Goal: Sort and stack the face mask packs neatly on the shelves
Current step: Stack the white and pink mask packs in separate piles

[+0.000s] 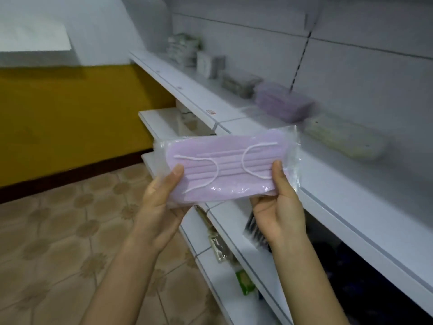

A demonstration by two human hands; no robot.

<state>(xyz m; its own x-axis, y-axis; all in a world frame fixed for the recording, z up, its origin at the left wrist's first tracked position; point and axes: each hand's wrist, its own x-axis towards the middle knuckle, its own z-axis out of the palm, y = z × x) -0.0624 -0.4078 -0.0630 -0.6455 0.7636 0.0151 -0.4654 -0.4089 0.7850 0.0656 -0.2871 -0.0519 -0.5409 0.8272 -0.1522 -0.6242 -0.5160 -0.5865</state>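
Note:
A clear plastic pack of purple face masks point(225, 165) with white ear loops is held flat in front of me, level with the white shelf point(351, 202). My left hand point(161, 198) grips its left end, thumb on top. My right hand point(278, 202) grips its right end the same way. On the shelf behind lie a stack of purple mask packs point(282, 104), a pale yellowish pack point(344, 139) to its right, and grey and greenish packs point(239, 84) further left.
Lower white shelves point(225, 231) hold a dark pack point(254, 231), a clear pack point(218, 247) and a green packet point(244, 281). Tiled floor point(70, 231) spreads to the left, with a yellow wall point(70, 113) beyond.

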